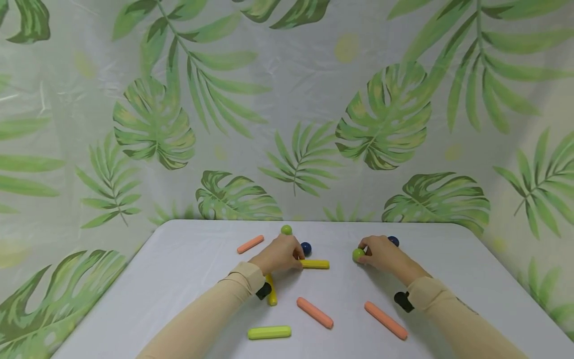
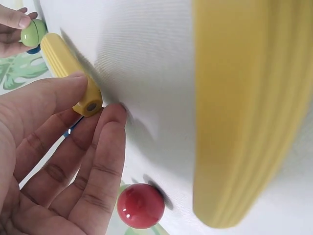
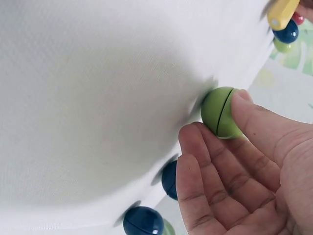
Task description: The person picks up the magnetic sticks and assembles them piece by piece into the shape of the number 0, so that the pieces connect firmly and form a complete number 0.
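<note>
My left hand [image 1: 282, 253] pinches one end of a ridged yellow stick [image 1: 316, 264] between thumb and fingers; in the left wrist view a dark disc shows in that end. Just beyond these fingers sit a dark blue ball [image 1: 306, 249] and a green ball [image 1: 286, 230]. A second yellow stick [image 2: 239, 112] lies under the left wrist, and a red ball [image 2: 141, 205] is past the fingertips. Farther right, my right hand [image 1: 381, 253] holds a green ball [image 3: 220, 112] with a seam round it. Two dark blue balls [image 3: 143, 221] are beside its fingers in the right wrist view.
Nearer me on the white table [image 1: 202, 259] lie two orange sticks [image 1: 315, 313] [image 1: 385, 320] and a lime stick [image 1: 269, 332]. Another orange stick [image 1: 250, 244] is at the back left. A leaf-patterned curtain [image 1: 305, 99] hangs behind the table.
</note>
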Available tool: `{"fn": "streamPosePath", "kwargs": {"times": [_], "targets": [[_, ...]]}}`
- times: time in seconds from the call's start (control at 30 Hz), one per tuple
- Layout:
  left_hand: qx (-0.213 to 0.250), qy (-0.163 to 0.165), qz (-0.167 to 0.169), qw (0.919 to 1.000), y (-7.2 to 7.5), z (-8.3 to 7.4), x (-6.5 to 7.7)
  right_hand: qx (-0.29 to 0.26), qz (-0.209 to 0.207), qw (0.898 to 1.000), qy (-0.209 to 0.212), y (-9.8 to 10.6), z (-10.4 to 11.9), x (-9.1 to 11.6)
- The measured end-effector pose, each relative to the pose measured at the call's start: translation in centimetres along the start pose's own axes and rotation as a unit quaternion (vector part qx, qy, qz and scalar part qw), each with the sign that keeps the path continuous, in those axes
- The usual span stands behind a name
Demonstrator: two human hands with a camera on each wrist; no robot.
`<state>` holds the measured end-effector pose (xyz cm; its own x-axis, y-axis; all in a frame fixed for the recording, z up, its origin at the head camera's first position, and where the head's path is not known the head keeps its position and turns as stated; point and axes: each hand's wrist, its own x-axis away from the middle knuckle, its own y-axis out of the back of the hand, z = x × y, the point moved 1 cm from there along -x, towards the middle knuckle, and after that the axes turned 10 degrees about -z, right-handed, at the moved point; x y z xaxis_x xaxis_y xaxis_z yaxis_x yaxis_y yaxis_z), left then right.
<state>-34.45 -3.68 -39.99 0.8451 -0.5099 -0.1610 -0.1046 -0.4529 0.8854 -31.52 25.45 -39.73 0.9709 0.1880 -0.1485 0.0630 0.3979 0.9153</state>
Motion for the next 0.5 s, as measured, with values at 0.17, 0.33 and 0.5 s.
{"fn": "streamPosePath", "kwargs": {"times": [0.17, 0.33, 0.5], "targets": [[-0.005, 0.009, -0.003, 0.9999, 0.0, -0.3, -0.3, -0.004, 0.003, 1.0, 0.001, -0.2, 0.7, 0.3], [-0.011, 0.004, -0.002, 0.9999, -0.2, -0.4, -0.8, -0.001, 0.001, 1.0, 0.019, -0.3, 1.4, 0.6], [-0.014, 0.0, -0.004, 0.9999, -0.6, -0.4, -1.2, -0.009, -0.001, 0.999, 0.034, -0.5, 1.9, 0.8]]}}
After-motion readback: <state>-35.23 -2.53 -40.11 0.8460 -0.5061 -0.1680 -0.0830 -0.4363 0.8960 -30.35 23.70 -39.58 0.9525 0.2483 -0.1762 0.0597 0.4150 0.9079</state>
